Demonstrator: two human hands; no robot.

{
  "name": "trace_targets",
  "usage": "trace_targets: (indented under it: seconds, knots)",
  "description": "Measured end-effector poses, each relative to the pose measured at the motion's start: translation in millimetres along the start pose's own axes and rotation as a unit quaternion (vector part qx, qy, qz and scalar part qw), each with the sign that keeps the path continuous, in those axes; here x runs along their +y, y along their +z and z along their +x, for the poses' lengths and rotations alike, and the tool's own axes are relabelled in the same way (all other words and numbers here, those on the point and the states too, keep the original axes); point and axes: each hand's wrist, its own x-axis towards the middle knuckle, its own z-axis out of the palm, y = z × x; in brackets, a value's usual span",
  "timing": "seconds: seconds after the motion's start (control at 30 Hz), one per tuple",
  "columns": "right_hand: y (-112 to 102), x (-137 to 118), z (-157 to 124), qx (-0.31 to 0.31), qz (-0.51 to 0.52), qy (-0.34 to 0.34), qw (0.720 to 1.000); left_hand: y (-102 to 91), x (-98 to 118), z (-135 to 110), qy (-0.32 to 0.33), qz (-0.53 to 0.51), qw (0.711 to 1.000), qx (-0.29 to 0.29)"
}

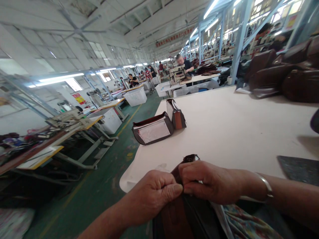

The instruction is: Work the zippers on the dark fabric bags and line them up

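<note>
My left hand and my right hand meet at the near edge of a big white table, thumbs pressed together. Both are closed on a dark brown leather bag piece that hangs over the table edge toward me. A bit of its top sticks up behind my fingers. My right wrist wears a silver bangle. Two finished bags lie further up the table: a dark one with a clear pocket and a smaller brown one leaning against it.
A heap of brown leather bags fills the table's far right. A dark mat lies at my right. Sewing stations and white bins line a green aisle on the left. Other people sit working in the distance.
</note>
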Motion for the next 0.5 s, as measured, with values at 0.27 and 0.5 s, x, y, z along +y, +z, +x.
trace_targets:
  seconds: [0.27,0.5]
  knots:
    - [-2,-7,-12,0.025,0.162,0.113,0.980,-19.3,-2,-6,0.023,0.002,1.000,0.019]
    - [-10,-12,-4,-0.037,0.201,0.147,0.968,-29.2,-7,0,0.047,-0.048,0.996,-0.065]
